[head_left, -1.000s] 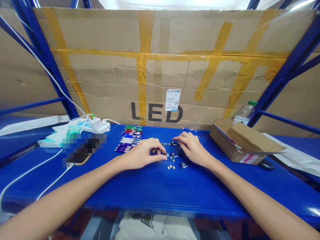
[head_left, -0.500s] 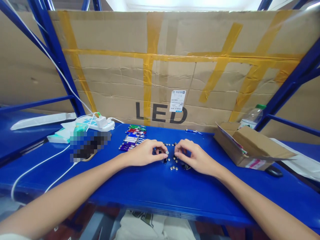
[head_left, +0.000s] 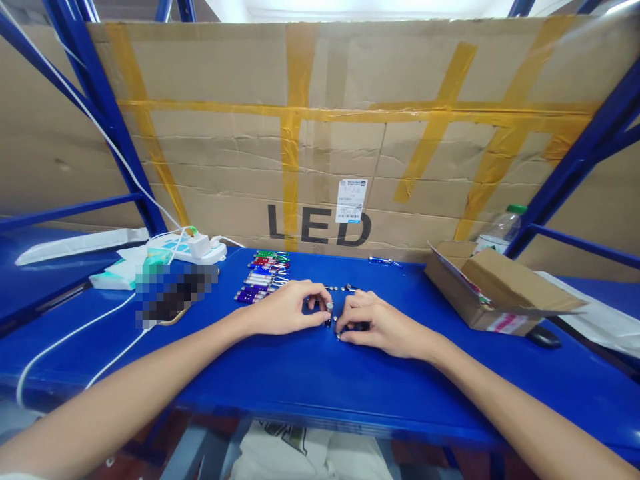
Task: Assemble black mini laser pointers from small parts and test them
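Left hand pinches cylinder; right hand touches disc

Backdrop: brown cardboard spanning the frame, crossed by yellow tape
Frame: blue metal posts, upper left and right
Light: bright white strip, top centre
Table: glossy blue top, lower half
Floor: dark reddish patches, bottom edge

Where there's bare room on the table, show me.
The widest bare patch on the table runs from below the left hand and right hand to the near edge. Another lies between the right hand, the blue tube and the open box. It's crowded around the discs, tube row and power strip.
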The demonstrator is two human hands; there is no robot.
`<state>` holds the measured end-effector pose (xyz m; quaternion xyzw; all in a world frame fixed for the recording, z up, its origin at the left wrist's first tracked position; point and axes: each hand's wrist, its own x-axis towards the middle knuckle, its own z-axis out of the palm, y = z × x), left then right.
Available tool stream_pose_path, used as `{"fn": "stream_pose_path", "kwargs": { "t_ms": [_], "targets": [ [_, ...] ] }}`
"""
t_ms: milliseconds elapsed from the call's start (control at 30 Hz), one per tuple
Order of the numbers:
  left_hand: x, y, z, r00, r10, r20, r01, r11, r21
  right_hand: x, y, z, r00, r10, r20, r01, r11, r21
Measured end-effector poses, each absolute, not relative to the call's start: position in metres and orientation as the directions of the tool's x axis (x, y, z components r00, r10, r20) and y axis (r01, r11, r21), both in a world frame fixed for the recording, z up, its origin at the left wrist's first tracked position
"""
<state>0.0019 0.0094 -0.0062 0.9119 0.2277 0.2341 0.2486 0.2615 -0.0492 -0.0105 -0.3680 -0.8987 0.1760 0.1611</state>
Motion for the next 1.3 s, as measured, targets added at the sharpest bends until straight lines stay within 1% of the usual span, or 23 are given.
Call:
{"fn": "stream_pose_path", "kwargs": {
  "t_ms": [200, 300, 600, 767, 1067, 1300],
  "targets": [
    [0.002, 0.008, -0.005, 0.782, 0.506, 0.363, 0.286, -0.81, 0.513, 0.259, -0.051, -0.01, -0.671, 0.722, 0.17, 0.596, 0.662, -0.455],
    [0.002, 0.008, -0.005, 0.776, 0.504, 0.38, 0.28, -0.815, 0.507, 0.257, -0.053, -0.009, -0.677, 0.716, 0.172, 0.587, 0.666, -0.461],
    [0.002, 0.01, -0.007, 0.772, 0.513, 0.374, 0.293, -0.811, 0.507, 0.252, -0.06, -0.004, -0.681, 0.723, 0.111, 0.61, 0.645, -0.461],
    [0.002, 0.01, -0.007, 0.771, 0.51, 0.381, 0.292, -0.815, 0.501, 0.253, -0.061, -0.004, -0.686, 0.72, 0.107, 0.605, 0.646, -0.466],
    [0.002, 0.008, -0.008, 0.755, 0.499, 0.425, 0.273, -0.829, 0.488, 0.252, -0.063, -0.004, -0.663, 0.732, 0.155, 0.593, 0.64, -0.488],
    [0.0, 0.007, -0.007, 0.734, 0.497, 0.463, 0.286, -0.844, 0.454, 0.253, -0.06, -0.002, -0.595, 0.766, 0.244, 0.595, 0.624, -0.507]
  ]
}}
